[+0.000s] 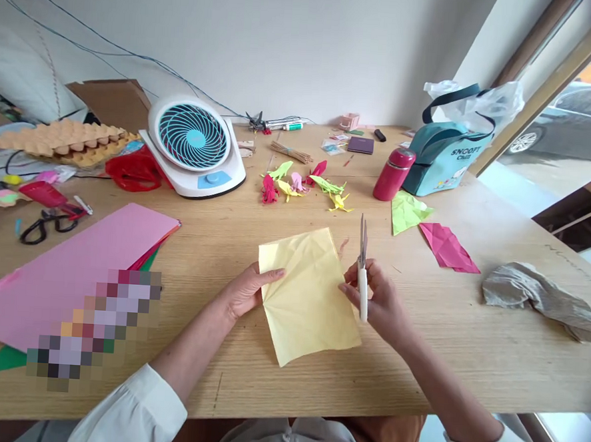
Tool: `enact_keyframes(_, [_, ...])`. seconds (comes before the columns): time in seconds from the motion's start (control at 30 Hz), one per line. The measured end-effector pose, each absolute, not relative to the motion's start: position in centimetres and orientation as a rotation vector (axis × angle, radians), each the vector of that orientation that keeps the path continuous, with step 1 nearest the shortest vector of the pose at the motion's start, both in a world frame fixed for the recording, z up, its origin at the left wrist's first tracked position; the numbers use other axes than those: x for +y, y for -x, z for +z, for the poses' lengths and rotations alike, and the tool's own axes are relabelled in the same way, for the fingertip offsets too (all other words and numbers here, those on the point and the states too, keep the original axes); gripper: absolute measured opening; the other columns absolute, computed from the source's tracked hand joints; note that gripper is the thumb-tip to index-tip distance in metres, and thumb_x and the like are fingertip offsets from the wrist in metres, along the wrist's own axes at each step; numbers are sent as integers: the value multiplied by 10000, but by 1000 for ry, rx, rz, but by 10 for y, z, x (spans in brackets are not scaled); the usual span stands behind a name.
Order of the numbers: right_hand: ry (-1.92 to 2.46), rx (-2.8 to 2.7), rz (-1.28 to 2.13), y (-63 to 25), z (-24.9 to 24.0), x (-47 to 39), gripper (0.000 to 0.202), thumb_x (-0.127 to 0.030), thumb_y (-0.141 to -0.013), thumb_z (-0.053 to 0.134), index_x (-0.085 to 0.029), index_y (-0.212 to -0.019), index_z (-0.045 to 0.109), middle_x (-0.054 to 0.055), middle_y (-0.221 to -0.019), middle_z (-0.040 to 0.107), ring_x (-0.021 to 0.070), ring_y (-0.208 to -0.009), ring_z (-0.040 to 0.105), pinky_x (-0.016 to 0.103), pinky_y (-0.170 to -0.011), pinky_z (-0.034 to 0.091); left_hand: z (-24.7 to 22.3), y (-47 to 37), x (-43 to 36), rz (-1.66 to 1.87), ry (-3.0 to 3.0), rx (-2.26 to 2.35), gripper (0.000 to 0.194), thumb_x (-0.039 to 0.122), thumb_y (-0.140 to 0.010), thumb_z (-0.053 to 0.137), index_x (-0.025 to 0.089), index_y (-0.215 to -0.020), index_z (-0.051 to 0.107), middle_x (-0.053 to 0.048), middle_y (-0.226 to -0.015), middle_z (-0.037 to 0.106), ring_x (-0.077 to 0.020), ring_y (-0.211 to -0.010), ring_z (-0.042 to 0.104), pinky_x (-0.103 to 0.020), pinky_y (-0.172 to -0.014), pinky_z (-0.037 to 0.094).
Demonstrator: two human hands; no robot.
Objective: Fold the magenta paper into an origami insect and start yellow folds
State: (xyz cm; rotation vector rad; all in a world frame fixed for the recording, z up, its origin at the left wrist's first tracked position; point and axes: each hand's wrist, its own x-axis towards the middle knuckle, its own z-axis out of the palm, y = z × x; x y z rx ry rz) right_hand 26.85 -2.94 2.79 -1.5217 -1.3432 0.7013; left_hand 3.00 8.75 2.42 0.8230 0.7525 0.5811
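Observation:
A creased pale yellow sheet of paper is held over the table in front of me. My left hand pinches its left edge, thumb on top and fingers underneath. At the sheet's right edge, my right hand grips a pair of scissors with white handles. The scissors' blades point away from me and look nearly closed. Fingertips of that hand are close to the paper's edge; whether they touch it I cannot tell.
Folded paper figures lie behind the sheet. A fan stands back left, above pink paper. To the right are a red flask, a blue bag, green paper, magenta paper and a grey cloth.

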Motion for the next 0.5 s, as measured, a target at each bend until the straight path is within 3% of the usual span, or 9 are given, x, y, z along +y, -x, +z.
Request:
enact_keyframes(0.1, [1746, -1323, 580, -308, 17, -20, 329, -490, -814, 671, -223, -945, 531, 10, -781, 620, 166, -666, 540, 285, -591, 413, 19, -27, 92, 687, -842, 819, 488, 279, -581, 912, 119, -1006, 735, -133, -1003, 771, -282, -966, 724, -370, -877, 555])
enact_keyframes(0.2, [2242, -1288, 278, -362, 15, -17, 285, -521, -854, 589, -242, -895, 549, 16, -689, 603, 173, -571, 520, 306, -551, 369, 15, -25, 96, 752, -854, 870, 522, 313, -548, 926, 106, -988, 738, -133, -981, 772, -276, -936, 723, -368, -857, 555])
enact_keyframes(0.37, [2555, -1131, 41, -442, 27, -22, 251, -470, -846, 557, -224, -851, 601, 147, -706, 615, 227, -537, 500, 396, -560, 318, 6, -24, 101, 810, -921, 891, 506, 372, -570, 914, 110, -970, 748, -119, -967, 775, -242, -847, 721, -331, -788, 547])
enact_keyframes(0.5, [2697, -1049, -67, -481, 27, -25, 274, -449, -794, 585, -199, -689, 620, 211, -720, 625, 238, -547, 524, 418, -563, 311, 2, -24, 104, 855, -905, 918, 488, 387, -575, 912, 126, -954, 751, -95, -920, 780, -233, -829, 717, -319, -776, 540])
